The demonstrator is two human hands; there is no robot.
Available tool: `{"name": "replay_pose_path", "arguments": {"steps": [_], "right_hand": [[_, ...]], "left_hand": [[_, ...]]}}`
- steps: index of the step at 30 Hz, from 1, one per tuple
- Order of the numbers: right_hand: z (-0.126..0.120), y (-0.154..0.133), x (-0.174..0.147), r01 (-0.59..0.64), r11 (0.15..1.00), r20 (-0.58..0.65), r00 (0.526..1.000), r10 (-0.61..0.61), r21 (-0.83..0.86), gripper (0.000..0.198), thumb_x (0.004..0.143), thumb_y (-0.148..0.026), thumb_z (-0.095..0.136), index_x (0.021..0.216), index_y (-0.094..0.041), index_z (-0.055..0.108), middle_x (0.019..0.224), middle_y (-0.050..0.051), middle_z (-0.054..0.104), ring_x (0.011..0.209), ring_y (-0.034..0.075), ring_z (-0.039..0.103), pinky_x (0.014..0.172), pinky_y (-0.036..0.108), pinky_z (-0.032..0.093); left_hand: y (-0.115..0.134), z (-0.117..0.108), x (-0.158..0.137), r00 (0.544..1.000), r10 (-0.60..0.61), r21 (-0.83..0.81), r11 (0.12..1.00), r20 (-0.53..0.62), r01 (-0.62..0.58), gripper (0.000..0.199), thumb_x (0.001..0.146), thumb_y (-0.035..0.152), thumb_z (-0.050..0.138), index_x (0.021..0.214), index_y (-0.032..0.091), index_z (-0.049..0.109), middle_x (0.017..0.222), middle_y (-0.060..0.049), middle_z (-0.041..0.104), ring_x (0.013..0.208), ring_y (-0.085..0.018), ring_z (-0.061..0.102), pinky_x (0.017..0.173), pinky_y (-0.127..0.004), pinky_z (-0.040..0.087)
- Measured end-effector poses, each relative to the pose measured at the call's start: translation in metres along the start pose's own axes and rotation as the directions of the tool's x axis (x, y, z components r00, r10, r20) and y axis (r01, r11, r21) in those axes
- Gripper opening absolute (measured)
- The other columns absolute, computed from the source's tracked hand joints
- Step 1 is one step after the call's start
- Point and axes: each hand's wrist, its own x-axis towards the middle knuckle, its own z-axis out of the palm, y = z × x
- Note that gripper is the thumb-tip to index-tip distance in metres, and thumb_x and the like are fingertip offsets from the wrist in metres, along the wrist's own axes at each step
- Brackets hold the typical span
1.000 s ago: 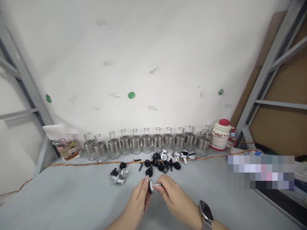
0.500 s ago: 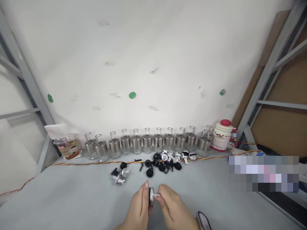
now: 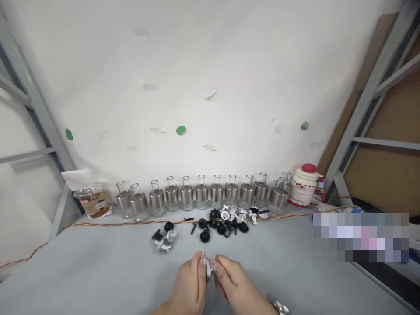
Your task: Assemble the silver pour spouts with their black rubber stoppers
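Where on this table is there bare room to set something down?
Left: the grey table between the left hand, small parts cluster and twisted cable. Right: between the right hand and the pixelated area. Crowded: the back, with bottles along the wall and the larger parts heap before them.

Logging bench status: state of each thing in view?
Left hand: gripping silver disc part
Right hand: pinching same part
Bottles: upright, uncapped
Black parts: loose, scattered
Silver pieces: loose, clustered
Cup: upright, some amber liquid inside
Cream jar: upright, red lid on
Twisted wire: running across table
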Motion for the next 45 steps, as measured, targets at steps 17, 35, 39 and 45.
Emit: {"name": "replay_pose_path", "arguments": {"steps": [17, 35, 39, 45], "right_hand": [[-0.012, -0.007, 0.009, -0.11, 0.993, 0.046, 0.993, 0.109, 0.03, 0.045, 0.087, -0.048, 0.022, 0.062, -0.018, 0.044, 0.052, -0.001, 0.048, 0.048, 0.013, 0.047, 0.048, 0.025, 0.038], [-0.015, 0.005, 0.004, 0.483, 0.544, 0.144, 0.823, -0.549, -0.686, 0.033, 0.09, -0.029, 0.016, 0.075, -0.016, 0.043, 0.071, 0.006, 0.05, 0.064, 0.018, 0.042, 0.059, 0.031, 0.036], [-0.018, 0.004, 0.004, 0.563, 0.502, 0.165, 0.756, -0.633, -0.657, 0.036, 0.089, -0.039, 0.02, 0.076, -0.016, 0.044, 0.071, 0.006, 0.05, 0.065, 0.018, 0.042, 0.06, 0.031, 0.035], [-0.018, 0.008, 0.007, 0.574, 0.397, 0.193, 0.709, -0.678, -0.716, 0.036, 0.09, -0.03, 0.02, 0.071, -0.015, 0.046, 0.066, 0.005, 0.05, 0.061, 0.017, 0.039, 0.056, 0.031, 0.033]], "left_hand": [[0.013, -0.009, 0.017, 0.933, -0.356, -0.146, 0.922, 0.045, 0.359, 0.043, 0.086, 0.048, 0.018, 0.061, 0.021, 0.04, 0.037, 0.008, 0.036, 0.033, -0.01, 0.037, 0.036, -0.02, 0.03], [0.014, 0.001, 0.009, 0.927, -0.375, -0.445, 0.833, -0.017, 0.329, 0.037, 0.079, 0.051, 0.039, 0.06, 0.02, 0.04, 0.038, 0.011, 0.029, 0.031, -0.005, 0.03, 0.031, -0.015, 0.024], [0.019, 0.0, 0.012, 0.904, -0.427, -0.518, 0.768, 0.026, 0.377, 0.037, 0.074, 0.054, 0.044, 0.059, 0.02, 0.039, 0.039, 0.011, 0.028, 0.028, -0.005, 0.029, 0.027, -0.015, 0.022], [0.016, 0.001, 0.014, 0.884, -0.464, -0.482, 0.763, 0.057, 0.432, 0.04, 0.074, 0.055, 0.043, 0.054, 0.02, 0.038, 0.034, 0.011, 0.028, 0.026, -0.005, 0.026, 0.026, -0.016, 0.02]]}}
